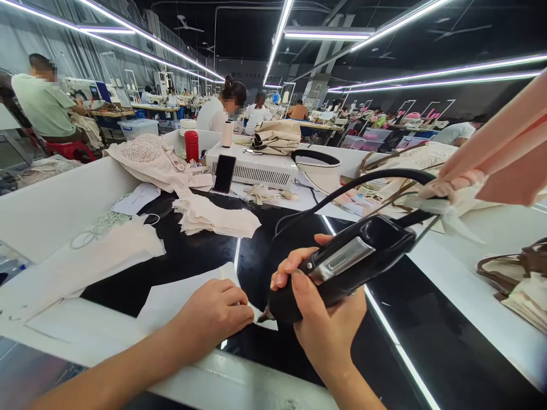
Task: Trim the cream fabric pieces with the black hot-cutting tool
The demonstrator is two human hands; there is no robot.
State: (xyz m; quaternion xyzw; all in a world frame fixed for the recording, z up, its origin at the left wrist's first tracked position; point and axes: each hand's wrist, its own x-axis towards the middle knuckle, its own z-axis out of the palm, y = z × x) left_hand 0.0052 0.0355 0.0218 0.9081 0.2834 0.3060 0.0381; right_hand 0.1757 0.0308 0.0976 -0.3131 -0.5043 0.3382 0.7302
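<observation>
My right hand (318,310) is wrapped round a black corded hand tool (350,259) with a metal plate on its side. The tool's tip points down at the edge of a white fabric piece (179,296) on the glossy black table (205,250). My left hand (213,313) rests on that white piece with fingers curled and pinched at its right edge, close to the tool's tip. The tool's black cable (363,182) arcs up and to the right.
A stack of cream fabric pieces (213,219), a larger white cloth (85,256), a phone (224,173), a red bottle (192,146) and a white machine box (256,165) lie beyond. Pink fabric (499,148) hangs at right. Other people sit at sewing stations behind.
</observation>
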